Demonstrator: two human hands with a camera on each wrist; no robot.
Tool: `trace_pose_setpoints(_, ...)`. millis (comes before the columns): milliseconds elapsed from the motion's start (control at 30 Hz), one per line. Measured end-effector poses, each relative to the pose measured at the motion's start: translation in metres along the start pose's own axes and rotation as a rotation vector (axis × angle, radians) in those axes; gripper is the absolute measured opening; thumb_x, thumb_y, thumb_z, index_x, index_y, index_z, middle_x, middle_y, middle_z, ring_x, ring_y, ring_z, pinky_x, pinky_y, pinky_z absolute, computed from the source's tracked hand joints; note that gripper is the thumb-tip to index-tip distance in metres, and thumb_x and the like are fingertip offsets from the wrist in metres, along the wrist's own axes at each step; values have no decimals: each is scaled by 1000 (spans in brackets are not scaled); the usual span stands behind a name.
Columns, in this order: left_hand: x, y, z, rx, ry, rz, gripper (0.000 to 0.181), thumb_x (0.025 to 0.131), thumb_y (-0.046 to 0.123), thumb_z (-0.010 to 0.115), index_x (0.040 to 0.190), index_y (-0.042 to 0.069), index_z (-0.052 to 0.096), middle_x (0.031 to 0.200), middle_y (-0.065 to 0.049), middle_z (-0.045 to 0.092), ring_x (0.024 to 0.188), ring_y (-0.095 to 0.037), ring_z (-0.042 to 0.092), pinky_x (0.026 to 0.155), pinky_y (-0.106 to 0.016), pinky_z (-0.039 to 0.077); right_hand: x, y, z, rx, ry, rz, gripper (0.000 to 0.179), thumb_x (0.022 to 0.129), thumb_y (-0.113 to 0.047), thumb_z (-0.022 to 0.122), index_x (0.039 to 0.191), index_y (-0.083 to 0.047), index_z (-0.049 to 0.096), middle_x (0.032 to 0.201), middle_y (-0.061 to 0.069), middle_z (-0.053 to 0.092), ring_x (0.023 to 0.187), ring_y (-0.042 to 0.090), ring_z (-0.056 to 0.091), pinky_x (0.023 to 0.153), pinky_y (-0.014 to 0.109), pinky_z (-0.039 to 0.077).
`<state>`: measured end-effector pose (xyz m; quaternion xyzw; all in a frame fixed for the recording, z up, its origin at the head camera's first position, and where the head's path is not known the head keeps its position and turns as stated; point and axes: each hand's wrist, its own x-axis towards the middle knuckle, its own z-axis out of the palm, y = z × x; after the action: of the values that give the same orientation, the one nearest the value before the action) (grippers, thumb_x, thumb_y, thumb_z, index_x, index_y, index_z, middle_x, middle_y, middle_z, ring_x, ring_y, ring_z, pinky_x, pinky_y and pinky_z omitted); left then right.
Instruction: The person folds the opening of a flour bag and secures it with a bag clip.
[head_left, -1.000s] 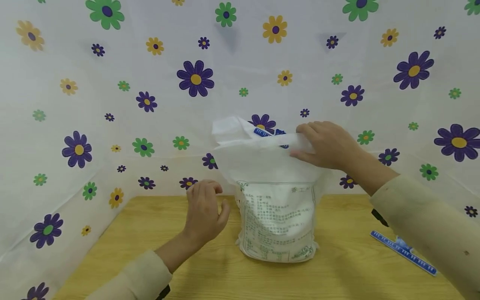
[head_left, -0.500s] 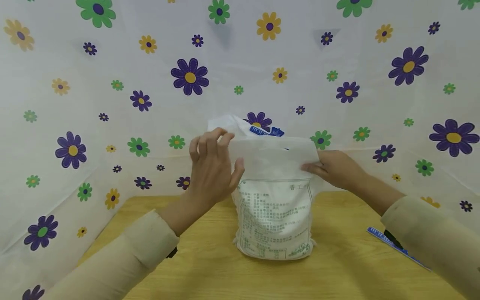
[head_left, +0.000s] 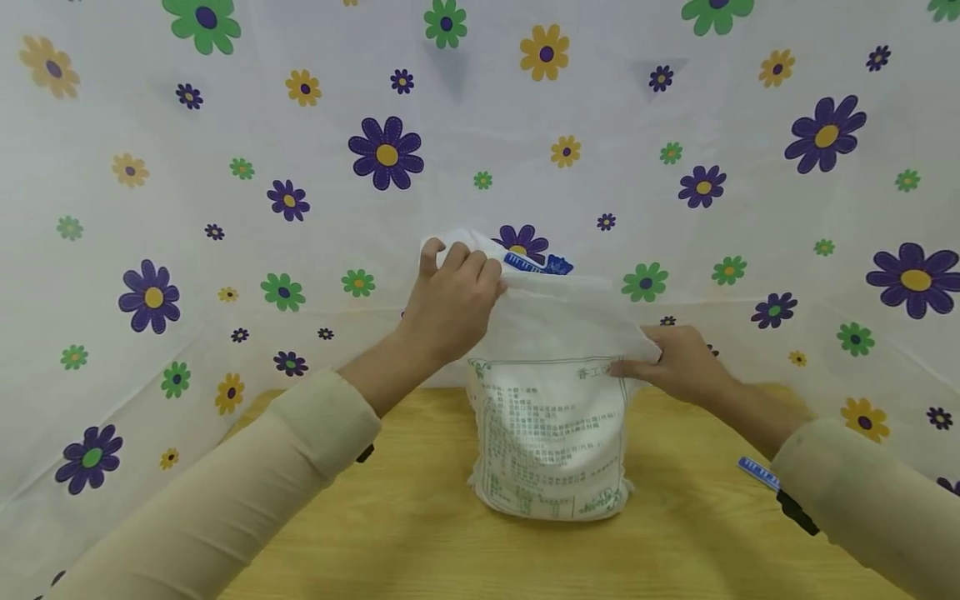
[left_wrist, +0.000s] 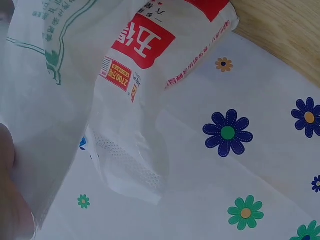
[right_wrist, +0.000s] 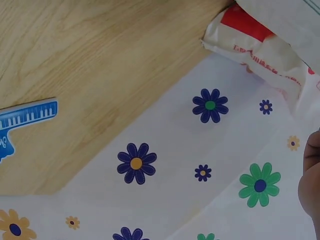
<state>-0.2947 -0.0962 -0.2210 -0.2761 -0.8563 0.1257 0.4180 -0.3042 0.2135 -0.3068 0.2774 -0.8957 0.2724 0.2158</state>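
A white flour bag point(head_left: 551, 433) with green print stands upright on the table, its upper part soft and unfilled. My left hand point(head_left: 453, 304) pinches the top edge at its left corner. Lower down, my right hand point(head_left: 678, 362) grips the upper right side edge between thumb and fingers. Behind stands a second bag point(left_wrist: 135, 65), white with red print, mostly hidden in the head view. A blue strip with white piano-key marks point(head_left: 528, 263) shows just above the front bag's top edge. In the wrist views only parts of the hands appear.
On the wooden table point(head_left: 375, 533), a similar blue piano-key strip point(right_wrist: 27, 115) lies at the right, partly covered by my right forearm in the head view. A white flowered sheet point(head_left: 450, 100) rises behind and at the sides.
My left hand has come up from beside the bag and now pinches its top left corner. My right hand has slid from the top edge down to the right side edge.
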Motion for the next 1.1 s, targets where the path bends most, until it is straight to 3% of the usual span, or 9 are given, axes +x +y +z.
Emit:
trace_pose_setpoints(167, 0, -9, 3, -10, 43, 0, 26, 105, 28, 51, 108, 9, 67, 100, -6, 68, 99, -25, 52, 100, -51, 22, -6, -2, 7, -45, 79, -172, 9, 85, -9, 78, 93, -7, 75, 88, 6, 75, 71, 14, 62, 61, 26, 51)
trace_pose_setpoints(400, -7, -14, 5, -88, 39, -17, 22, 103, 27, 56, 108, 9, 67, 102, -7, 68, 102, -26, 53, 100, -52, 23, -12, -5, 11, -261, 176, -440, 30, 79, -6, 82, 107, -2, 73, 83, 5, 70, 65, 11, 54, 53, 21, 47)
trace_pose_setpoints(533, -10, -14, 5, -158, 47, -11, 20, 103, 21, 54, 114, 9, 65, 110, -7, 67, 108, -26, 54, 100, -53, 24, -15, -3, 11, -288, 210, -523, 49, 74, -4, 85, 119, 0, 67, 98, 12, 70, 77, 20, 66, 61, 30, 58)
trace_pose_setpoints(667, -16, -9, 2, -236, 84, 13, 24, 102, 10, 48, 121, 9, 62, 123, -9, 63, 118, -27, 52, 99, -54, 27, -16, -1, 13, -290, 212, -605, 44, 91, -16, 73, 130, -1, 60, 114, 16, 67, 97, 31, 70, 77, 41, 60)
trace_pose_setpoints(767, -19, -1, -3, -295, 125, 54, 33, 95, 9, 44, 124, 10, 60, 130, -10, 59, 124, -28, 49, 101, -55, 27, -17, -2, 16, -301, 192, -652, 47, 103, -38, 53, 135, -5, 58, 123, 17, 64, 105, 34, 67, 83, 46, 58)
trace_pose_setpoints(900, -14, 13, -11, -301, 155, 127, 34, 97, 22, 43, 124, 10, 60, 133, -10, 58, 126, -28, 47, 104, -53, 27, -17, -4, 20, -324, 166, -668, 58, 104, -53, 39, 136, -10, 59, 130, 18, 60, 107, 33, 64, 85, 49, 56)
trace_pose_setpoints(1000, -7, 24, -14, -210, 108, 160, 39, 103, 37, 43, 128, 13, 59, 135, -9, 57, 128, -27, 46, 106, -51, 27, -15, -8, 21, -321, 183, -658, 54, 106, -48, 36, 132, -9, 61, 127, 18, 61, 107, 32, 64, 85, 49, 56)
trace_pose_setpoints(1100, -3, 30, -13, -99, 18, 183, 46, 103, 49, 44, 132, 16, 58, 137, -7, 57, 129, -27, 45, 108, -50, 26, -10, -15, 22, -296, 223, -630, 49, 108, -41, 37, 125, -4, 63, 120, 17, 65, 105, 32, 65, 85, 48, 57)
